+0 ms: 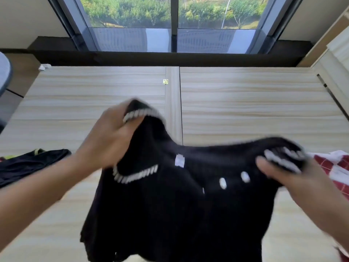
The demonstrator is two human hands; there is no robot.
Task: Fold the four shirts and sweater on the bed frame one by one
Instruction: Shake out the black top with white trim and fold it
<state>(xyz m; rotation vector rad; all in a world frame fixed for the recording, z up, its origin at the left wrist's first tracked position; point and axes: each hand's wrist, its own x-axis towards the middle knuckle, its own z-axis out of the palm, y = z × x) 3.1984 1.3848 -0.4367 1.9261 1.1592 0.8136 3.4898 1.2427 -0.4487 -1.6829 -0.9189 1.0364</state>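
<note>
A black sweater point(170, 205) with white-trimmed edges and pale buttons hangs lifted above the bed frame point(245, 103), stretched between two grips. The left hand point(111, 140) is clenched on the garment's upper edge, fingers wrapped over a strip of white trim, and this grip sits higher than the other. The right hand point(279, 173) pinches the opposite upper corner, its thumb lying over another band of white trim, so the cloth runs taut from one grip across to the other and drapes down below both, its lower hem out of the picture's bottom edge. A small white label shows on the fabric between the grips, nearer the left one. The picture is blurred around both hands, so fine finger placement is hard to read. Outward of the left grip, a dark garment with yellow-green trim point(32, 163) lies flat on the wooden boards. Outward of the right grip, a red and white checked shirt point(334, 171) lies at the frame's edge. Beyond the grips, a window point(173, 23) shows green shrubs.
</note>
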